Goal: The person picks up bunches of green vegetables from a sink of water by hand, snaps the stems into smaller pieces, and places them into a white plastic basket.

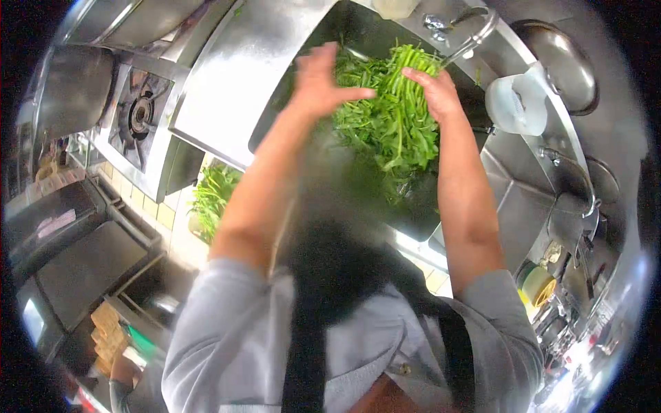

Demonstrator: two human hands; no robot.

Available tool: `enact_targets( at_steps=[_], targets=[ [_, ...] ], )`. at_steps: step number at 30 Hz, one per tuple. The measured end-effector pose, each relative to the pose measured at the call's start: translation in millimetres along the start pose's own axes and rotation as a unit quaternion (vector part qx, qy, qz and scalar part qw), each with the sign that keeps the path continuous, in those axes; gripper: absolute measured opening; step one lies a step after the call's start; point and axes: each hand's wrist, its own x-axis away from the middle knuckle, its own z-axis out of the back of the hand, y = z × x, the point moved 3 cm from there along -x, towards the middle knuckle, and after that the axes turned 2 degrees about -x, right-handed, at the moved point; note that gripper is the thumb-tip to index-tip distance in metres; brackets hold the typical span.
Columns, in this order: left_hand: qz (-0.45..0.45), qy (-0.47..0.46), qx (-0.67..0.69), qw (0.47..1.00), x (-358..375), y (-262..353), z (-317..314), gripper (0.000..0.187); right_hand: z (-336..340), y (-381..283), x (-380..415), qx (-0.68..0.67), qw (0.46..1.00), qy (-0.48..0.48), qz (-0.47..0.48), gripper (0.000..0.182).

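Restaurant-style kitchen, gas burner (141, 115), metal counter (231, 76), faucet (484, 33), sink (351, 24) holding leafy greens (405, 110)

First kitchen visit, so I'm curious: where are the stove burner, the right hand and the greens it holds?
Stove burner (142, 111): head view, its round centre.
Right hand (441, 95): head view, its middle.
Greens (407, 115): head view, middle of the bunch.

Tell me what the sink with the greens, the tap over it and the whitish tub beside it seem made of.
Sink: probably stainless steel, judging by its smooth grey wall, though shadow leaves the finish unclear.
Tap: metal, likely chromed or polished, given the bright highlights along its curved spout.
Tub: probably plastic, smooth and semi-translucent, as its pale wall looks cloudy.
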Motion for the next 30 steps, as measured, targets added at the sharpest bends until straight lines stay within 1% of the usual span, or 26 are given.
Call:
enact_targets(
  at_steps=[1, 2, 3, 4, 5, 6, 7, 8, 9, 10, 12, 13, 14, 16, 17, 18, 20, 21, 22, 24, 25, 26, 27, 28, 29, 30],
  targets=[
    [0.009, -0.04, 0.118, 0.992, -7, 26, -15, 0.13, -4, -3, 4, 0.043, 0.998, 0.03, -0.018, 0.1],
    [0.017, -0.081, 0.233, 0.969, -13, 48, -26, 0.129, -5, -4, 3, 0.045, 0.998, 0.034, -0.012, 0.1],
    [0.011, -0.079, 0.235, 0.969, -19, 58, -34, 0.129, -5, -2, 1, 0.073, 0.996, 0.057, -0.009, 0.097],
    [0.004, -0.08, 0.305, 0.949, -23, 67, -41, 0.118, -3, 3, -1, 0.101, 0.992, 0.081, -0.007, 0.095],
    [-0.003, -0.083, 0.373, 0.924, -27, 71, -45, 0.108, 0, 10, -4, 0.043, 0.995, 0.075, -0.04, 0.1],
    [-0.007, -0.084, 0.374, 0.923, -27, 74, -41, 0.108, 8, 7, -3, 0.045, 0.995, 0.078, -0.037, 0.1],
    [0.035, -0.11, 0.473, 0.873, -25, 76, -39, 0.094, 16, 5, 0, 0.012, 0.998, 0.054, -0.021, 0.105],
    [0.077, -0.136, 0.564, 0.811, -23, 79, -38, 0.079, 21, 5, 3, -0.021, 0.999, 0.03, -0.005, 0.11],
    [0.068, -0.122, 0.582, 0.801, -27, 77, -41, 0.061, 25, 3, 12, -0.024, 0.993, 0.102, -0.061, 0.108],
    [0.066, -0.125, 0.583, 0.8, -28, 76, -46, 0.061, 25, 5, 12, -0.023, 0.992, 0.105, -0.06, 0.108],
    [0.092, -0.155, 0.546, 0.818, -29, 75, -57, 0.068, 26, 6, 12, -0.026, 0.994, 0.107, 0.006, 0.104],
    [0.091, -0.155, 0.546, 0.818, -31, 76, -60, 0.068, 22, 3, 11, 0.006, 0.998, 0.054, 0.042, 0.101],
    [0.067, -0.161, 0.542, 0.822, -32, 79, -63, 0.068, 20, 3, 10, 0.006, 0.998, 0.055, 0.042, 0.101],
    [0.021, -0.172, 0.531, 0.83, -32, 89, -62, 0.069, 17, -3, 16, 0.08, 0.987, 0.135, 0.027, 0.1],
    [0.042, -0.164, 0.568, 0.806, -27, 90, -62, 0.067, 16, -8, 20, 0.057, 0.988, 0.135, 0.037, 0.096],
    [0.041, -0.165, 0.567, 0.806, -26, 93, -58, 0.067, 22, -3, 14, 0.056, 0.988, 0.137, 0.038, 0.096],
    [0.185, -0.094, 0.552, 0.808, -24, 87, -56, 0.058, 39, 14, 1, -0.063, 0.988, 0.134, 0.051, 0.095],
    [0.213, -0.083, 0.575, 0.785, -21, 90, -54, 0.052, 36, 5, 8, -0.063, 0.986, 0.151, 0.042, 0.087],
    [0.213, -0.083, 0.575, 0.785, -23, 86, -61, 0.052, 35, 5, 10, -0.063, 0.986, 0.151, 0.042, 0.087],
    [0.197, -0.094, 0.637, 0.739, -26, 82, -71, 0.054, 25, 0, 12, 0.01, 0.997, 0.028, 0.07, 0.074],
    [0.197, -0.095, 0.637, 0.739, -25, 82, -70, 0.054, 23, -4, 14, 0.057, 0.995, 0.027, 0.08, 0.06],
    [0.206, -0.098, 0.663, 0.713, -22, 81, -69, 0.052, 24, -8, 16, 0.056, 0.995, 0.027, 0.08, 0.06],
    [0.214, -0.102, 0.688, 0.686, -20, 82, -63, 0.05, 27, -9, 17, 0.046, 0.996, 0.047, 0.068, 0.058],
    [0.214, -0.102, 0.687, 0.687, -19, 82, -59, 0.05, 28, -11, 19, 0.036, 0.996, 0.066, 0.056, 0.057],
    [0.235, -0.081, 0.689, 0.681, -18, 81, -54, 0.05, 30, -12, 21, -0.055, 0.993, 0.088, 0.055, 0.054],
    [0.256, -0.06, 0.691, 0.674, -16, 80, -49, 0.049, 30, -11, 20, -0.054, 0.993, 0.087, 0.055, 0.054]
  ],
)
